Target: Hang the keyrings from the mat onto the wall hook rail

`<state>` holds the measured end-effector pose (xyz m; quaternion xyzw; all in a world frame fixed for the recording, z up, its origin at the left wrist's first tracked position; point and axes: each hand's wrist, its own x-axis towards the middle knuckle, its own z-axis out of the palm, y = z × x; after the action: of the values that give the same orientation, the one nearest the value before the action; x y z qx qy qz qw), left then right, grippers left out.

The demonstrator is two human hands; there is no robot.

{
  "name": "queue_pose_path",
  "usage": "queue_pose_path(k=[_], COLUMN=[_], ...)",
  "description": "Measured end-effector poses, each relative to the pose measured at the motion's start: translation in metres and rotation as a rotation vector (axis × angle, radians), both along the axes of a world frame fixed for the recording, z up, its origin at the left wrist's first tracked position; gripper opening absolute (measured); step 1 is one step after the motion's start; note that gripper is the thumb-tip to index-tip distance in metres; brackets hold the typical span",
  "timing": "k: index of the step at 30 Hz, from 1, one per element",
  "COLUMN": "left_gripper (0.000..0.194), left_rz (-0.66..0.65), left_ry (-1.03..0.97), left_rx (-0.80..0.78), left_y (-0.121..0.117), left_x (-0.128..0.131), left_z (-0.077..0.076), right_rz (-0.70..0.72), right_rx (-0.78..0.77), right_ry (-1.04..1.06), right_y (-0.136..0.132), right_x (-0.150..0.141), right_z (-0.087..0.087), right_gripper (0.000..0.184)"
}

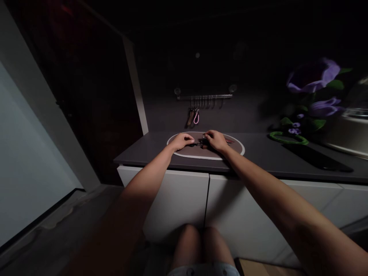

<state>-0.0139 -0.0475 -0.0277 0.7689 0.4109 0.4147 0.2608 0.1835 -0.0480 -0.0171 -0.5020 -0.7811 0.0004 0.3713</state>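
Both my hands work low over an oval brown mat (pixel 195 152) with a white border, lying on the dark counter. My left hand (pixel 180 142) is closed in a pinch on the near end of a small dark bunch that looks like keys (pixel 198 144). Opposite it, my right hand (pixel 216 140) is closed too, fingertips down on the bunch's other side, covering much of it. Under the right hand a small brown piece (pixel 204 147) shows, and a reddish, strap-like piece (pixel 230 141) sticks out to its right. Dim light blurs the small details.
A hook rail (pixel 204 97) on the wall carries a brown key holder (pixel 190 117) and a pink loop (pixel 196 116). On the right are purple flowers (pixel 326 107), a green ring (pixel 287 138), a flat black slab (pixel 317 156) and a large pale pot-like vessel (pixel 352 130). White cabinet doors (pixel 178 203) stand below.
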Motion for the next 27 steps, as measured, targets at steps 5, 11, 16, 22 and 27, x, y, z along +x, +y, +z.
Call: queue_pose_path(k=[5, 11, 16, 22, 27], left_gripper=[0.018, 0.015, 0.015, 0.016, 0.019], left_rz=[-0.017, 0.021, 0.038, 0.096, 0.138], left_ry=[0.100, 0.168, 0.185, 0.086, -0.076], left_rx=[0.021, 0.083, 0.159, 0.178, 0.133], left_y=[-0.004, -0.005, -0.001, 0.005, 0.006], left_x=[0.003, 0.004, 0.004, 0.003, 0.004], left_z=[0.001, 0.001, -0.001, -0.001, 0.001], right_rz=[-0.020, -0.024, -0.025, -0.016, 0.017], right_rx=[0.008, 0.012, 0.014, 0.051, 0.088], right_ry=[-0.077, -0.112, -0.145, -0.181, -0.201], right_y=[0.003, 0.005, 0.008, 0.010, 0.009], right_x=[-0.002, -0.004, -0.006, -0.006, -0.008], right_z=[-0.002, -0.002, -0.002, -0.002, -0.001], right_gripper=[0.023, 0.023, 0.025, 0.025, 0.026])
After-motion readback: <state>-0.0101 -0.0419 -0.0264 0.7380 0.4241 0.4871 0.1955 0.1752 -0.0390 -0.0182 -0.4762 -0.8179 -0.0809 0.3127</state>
